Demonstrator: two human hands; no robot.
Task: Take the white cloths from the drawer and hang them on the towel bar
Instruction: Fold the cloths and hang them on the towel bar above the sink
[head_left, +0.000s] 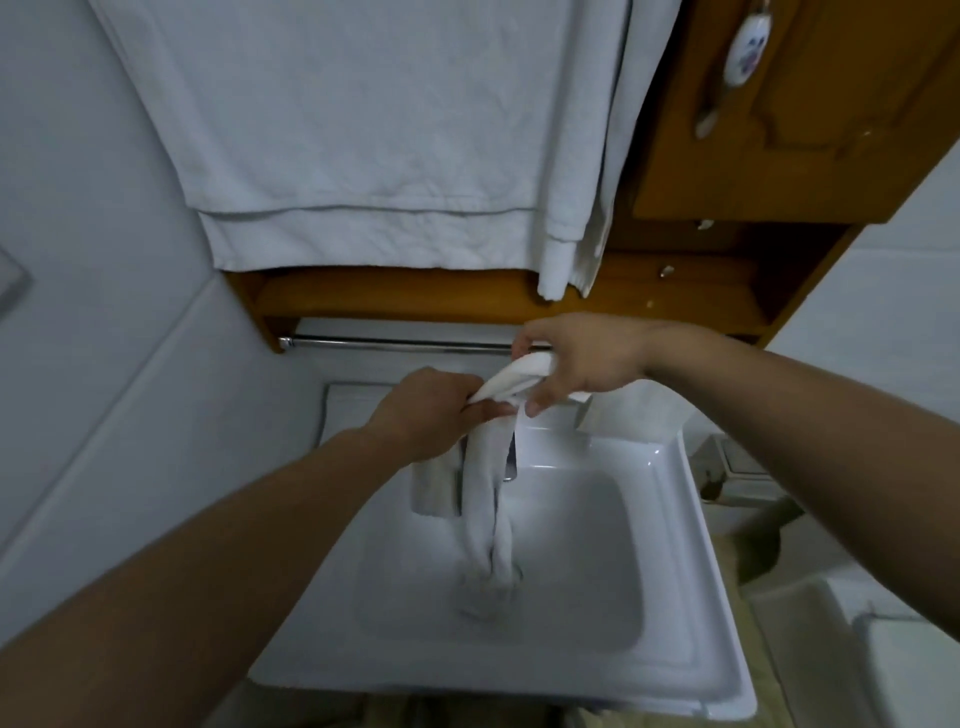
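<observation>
Both forearms reached over the white sink (691, 519), where the left hand (421, 410) and right hand (582, 364) had fingers curled, pinching a white cloth (485, 499) just below the towel bar (395, 342); limp and narrow, it looked light, best gripped along its top edge.

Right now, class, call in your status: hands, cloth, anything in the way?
Left hand and right hand both gripping cloth. Cloth hangs over sink, not yet on bar. Bar bare left of right hand; big towel hangs above.
</observation>
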